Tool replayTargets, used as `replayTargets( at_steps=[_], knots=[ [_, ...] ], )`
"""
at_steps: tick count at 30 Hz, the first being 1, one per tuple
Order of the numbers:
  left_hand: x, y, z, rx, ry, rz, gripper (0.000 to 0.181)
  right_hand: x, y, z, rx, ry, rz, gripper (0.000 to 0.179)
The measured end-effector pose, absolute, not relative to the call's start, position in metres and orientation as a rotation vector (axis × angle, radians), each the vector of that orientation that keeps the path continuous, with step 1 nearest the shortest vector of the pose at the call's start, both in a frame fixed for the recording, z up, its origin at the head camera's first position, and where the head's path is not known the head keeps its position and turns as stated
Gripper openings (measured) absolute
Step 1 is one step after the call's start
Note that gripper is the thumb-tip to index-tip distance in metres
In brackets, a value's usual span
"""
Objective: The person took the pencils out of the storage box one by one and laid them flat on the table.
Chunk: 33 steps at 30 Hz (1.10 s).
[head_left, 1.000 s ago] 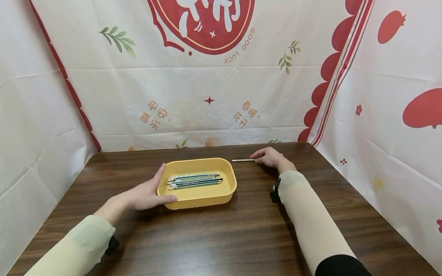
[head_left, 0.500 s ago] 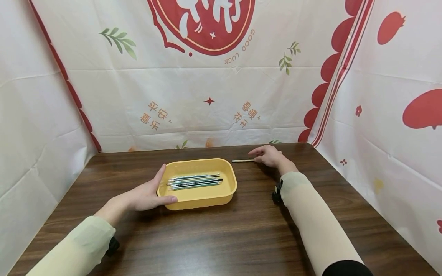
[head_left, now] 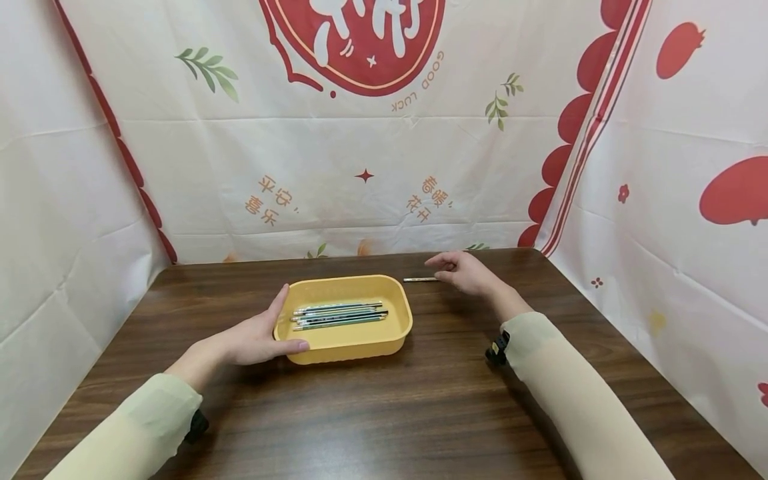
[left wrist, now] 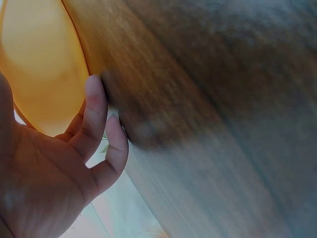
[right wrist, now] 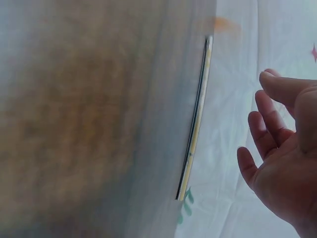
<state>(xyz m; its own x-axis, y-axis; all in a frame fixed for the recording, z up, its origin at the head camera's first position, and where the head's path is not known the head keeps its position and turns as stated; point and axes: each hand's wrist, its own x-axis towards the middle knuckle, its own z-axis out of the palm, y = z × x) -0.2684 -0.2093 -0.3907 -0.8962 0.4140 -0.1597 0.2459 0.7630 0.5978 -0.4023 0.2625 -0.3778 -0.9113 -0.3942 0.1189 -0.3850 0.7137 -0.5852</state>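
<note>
Your left hand grips the left end of the yellow tray, with the thumb over the near rim and the fingers reaching round the outside toward the far left corner. In the left wrist view those fingers curve near the tray's outer wall, low by the table.

Inside the tray, a bunch of pencils lies side by side, running roughly along its length. They sit to the right of your left thumb and apart from it.

Your right hand is well apart from the left, beyond the tray's right end. Its fingers are loosely bent and spread, with nothing held between them. Below it, on the far part of the table, lies the single pencil. In the head view its left end is just beside the tray's far right corner, while its right end is hidden behind your right hand. The right wrist view shows that pencil whole, with a gap between it and your fingers; a dark line runs alongside it, and you cannot tell there whether that is a shadow or a second pencil.

Behind the table hangs a printed white cloth.
</note>
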Motion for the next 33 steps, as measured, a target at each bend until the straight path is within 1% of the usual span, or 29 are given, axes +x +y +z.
replayTargets(
  at_steps=[5,10,16,24,28,33],
  knots=[
    [-0.27,-0.21,-0.392,0.505,2.678,0.855,0.136,-0.385,0.258,-0.38,-0.717,2.9,-1.006,0.032],
    [-0.271,-0.21,-0.392,0.494,2.679,0.851,0.136,-0.368,0.252,-0.381,-0.744,2.865,-1.129,0.03],
    [-0.269,-0.209,-0.39,0.497,2.675,0.844,0.136,-0.35,0.241,-0.374,-0.787,2.822,-1.207,0.028],
    [-0.269,-0.209,-0.391,0.503,2.665,0.861,0.137,-0.34,0.218,-0.359,-0.942,2.752,-1.221,0.031],
    [-0.269,-0.209,-0.391,0.5,2.661,0.864,0.137,-0.334,0.204,-0.354,-0.972,2.696,-1.248,0.032],
    [-0.268,-0.21,-0.39,0.498,2.663,0.861,0.136,-0.329,0.188,-0.353,-0.973,2.681,-1.233,0.029]
  ],
)
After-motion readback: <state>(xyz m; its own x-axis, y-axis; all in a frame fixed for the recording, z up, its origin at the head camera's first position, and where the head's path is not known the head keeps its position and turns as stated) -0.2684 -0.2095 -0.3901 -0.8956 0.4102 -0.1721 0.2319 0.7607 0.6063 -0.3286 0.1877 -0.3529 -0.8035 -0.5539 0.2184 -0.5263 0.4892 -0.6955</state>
